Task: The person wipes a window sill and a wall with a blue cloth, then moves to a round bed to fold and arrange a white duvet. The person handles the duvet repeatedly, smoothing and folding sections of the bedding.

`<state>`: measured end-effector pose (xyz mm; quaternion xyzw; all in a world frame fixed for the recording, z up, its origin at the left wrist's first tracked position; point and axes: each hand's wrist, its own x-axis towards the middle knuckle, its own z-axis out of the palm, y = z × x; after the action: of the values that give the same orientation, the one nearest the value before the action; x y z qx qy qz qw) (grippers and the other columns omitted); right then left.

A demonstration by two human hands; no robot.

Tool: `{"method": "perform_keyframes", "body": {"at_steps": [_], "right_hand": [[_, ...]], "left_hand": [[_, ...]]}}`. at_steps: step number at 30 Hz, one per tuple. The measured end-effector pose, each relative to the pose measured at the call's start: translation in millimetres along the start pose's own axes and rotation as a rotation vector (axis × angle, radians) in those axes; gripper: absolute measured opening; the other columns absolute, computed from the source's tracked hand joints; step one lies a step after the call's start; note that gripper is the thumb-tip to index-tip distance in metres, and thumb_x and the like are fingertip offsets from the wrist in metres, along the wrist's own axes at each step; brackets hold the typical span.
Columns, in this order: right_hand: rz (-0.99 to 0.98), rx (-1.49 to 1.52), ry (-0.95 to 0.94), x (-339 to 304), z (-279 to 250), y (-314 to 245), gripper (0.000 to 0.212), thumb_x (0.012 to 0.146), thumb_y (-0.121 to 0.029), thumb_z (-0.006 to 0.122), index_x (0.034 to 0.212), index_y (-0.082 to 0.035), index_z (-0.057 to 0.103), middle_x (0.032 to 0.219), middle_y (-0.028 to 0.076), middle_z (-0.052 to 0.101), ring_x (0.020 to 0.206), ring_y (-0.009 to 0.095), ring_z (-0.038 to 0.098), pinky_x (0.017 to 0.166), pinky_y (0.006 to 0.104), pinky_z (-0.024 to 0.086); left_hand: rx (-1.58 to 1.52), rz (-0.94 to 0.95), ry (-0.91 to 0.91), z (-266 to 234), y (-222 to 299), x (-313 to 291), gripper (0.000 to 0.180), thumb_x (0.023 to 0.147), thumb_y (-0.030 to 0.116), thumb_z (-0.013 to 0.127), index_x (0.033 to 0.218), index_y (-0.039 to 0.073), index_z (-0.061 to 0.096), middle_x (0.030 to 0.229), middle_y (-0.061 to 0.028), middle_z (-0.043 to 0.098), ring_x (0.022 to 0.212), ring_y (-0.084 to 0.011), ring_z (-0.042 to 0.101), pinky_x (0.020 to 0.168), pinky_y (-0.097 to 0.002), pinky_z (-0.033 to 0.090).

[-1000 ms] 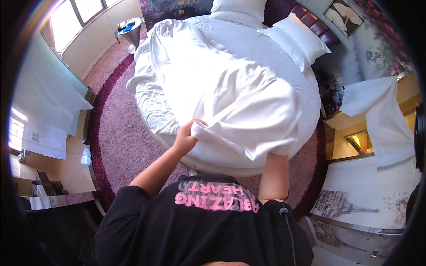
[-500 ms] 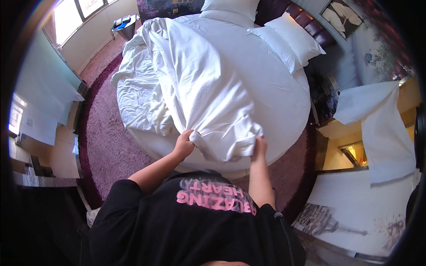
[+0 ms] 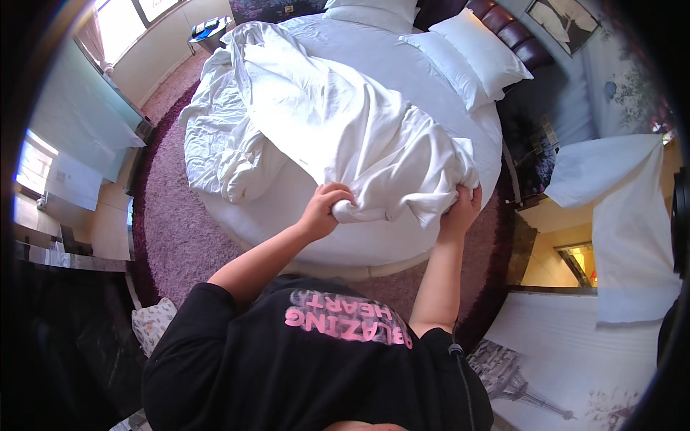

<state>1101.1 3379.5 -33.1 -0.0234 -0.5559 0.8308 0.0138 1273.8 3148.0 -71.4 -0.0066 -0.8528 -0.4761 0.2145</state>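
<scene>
Purple shaggy carpet (image 3: 180, 215) rings a round bed with a white fitted sheet (image 3: 302, 215), seen from above in a bright bedroom. Nearest, the left hand (image 3: 323, 210) has its fingers (image 3: 338, 192) curled tight around a bunched corner of the crumpled white cotton duvet cover (image 3: 345, 122), at the bed's near edge. Just beside it, the right hand (image 3: 460, 208) grips another fold of the same cover, fingers closed into the cloth. From both hands the cover runs away across the mattress, heaped and spilling over the left side. Farther off, two white rectangular pillows (image 3: 467, 54) lie against a dark padded headboard (image 3: 517, 36).
</scene>
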Motion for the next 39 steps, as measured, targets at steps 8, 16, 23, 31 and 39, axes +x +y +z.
{"method": "perform_keyframes", "body": {"at_steps": [8,16,23,31,39], "right_hand": [[0.226,-0.476,-0.594,-79.0,-46.8,149.1,0.080,0.089,-0.047,0.061,0.147,-0.009,0.023,0.127,0.012,0.050,0.106,0.018,0.051,0.089,0.0304,0.047],[0.492,-0.485,-1.175,-148.2,-1.2,162.0,0.076,0.076,-0.010,0.069,0.143,-0.011,0.032,0.129,0.011,0.052,0.114,0.019,0.053,0.093,0.0297,0.043],[0.567,-0.493,-0.426,-113.9,30.5,173.8,0.032,0.078,0.002,0.052,0.109,0.000,0.061,0.092,0.011,0.063,0.078,0.018,0.059,0.070,0.0318,0.050],[-0.227,0.014,0.310,31.5,68.2,-41.3,0.040,0.081,-0.004,0.047,0.120,0.006,0.051,0.114,0.020,0.057,0.099,0.033,0.061,0.083,0.0403,0.055],[-0.969,-0.835,-0.518,37.4,36.0,73.1,0.056,0.071,-0.005,0.065,0.123,-0.001,0.046,0.116,0.019,0.054,0.110,0.035,0.053,0.093,0.0450,0.043]], "left_hand": [[0.099,-0.127,-0.221,49.0,-31.9,-49.5,0.029,0.064,-0.005,0.063,0.087,0.011,0.068,0.099,-0.0094,0.059,0.100,-0.0326,0.055,0.088,-0.0401,0.043],[0.149,-0.080,-0.450,3.9,-41.3,-83.3,0.028,0.064,0.004,0.069,0.092,0.011,0.070,0.099,-0.0104,0.061,0.098,-0.0316,0.058,0.085,-0.0390,0.049],[0.150,-0.317,0.013,-23.5,-52.0,-108.3,0.054,0.074,0.011,0.073,0.124,0.009,0.053,0.113,-0.0166,0.050,0.084,-0.0278,0.058,0.075,-0.0370,0.051],[0.161,-0.231,-0.127,-28.5,-34.4,-108.6,0.009,0.079,0.012,0.071,0.080,0.004,0.068,0.081,-0.0095,0.060,0.076,-0.0274,0.061,0.066,-0.0356,0.050],[0.189,-0.105,-0.034,19.5,23.2,-48.1,0.007,0.080,0.010,0.069,0.082,0.006,0.063,0.083,-0.0081,0.059,0.083,-0.0274,0.055,0.075,-0.0349,0.045]]}}
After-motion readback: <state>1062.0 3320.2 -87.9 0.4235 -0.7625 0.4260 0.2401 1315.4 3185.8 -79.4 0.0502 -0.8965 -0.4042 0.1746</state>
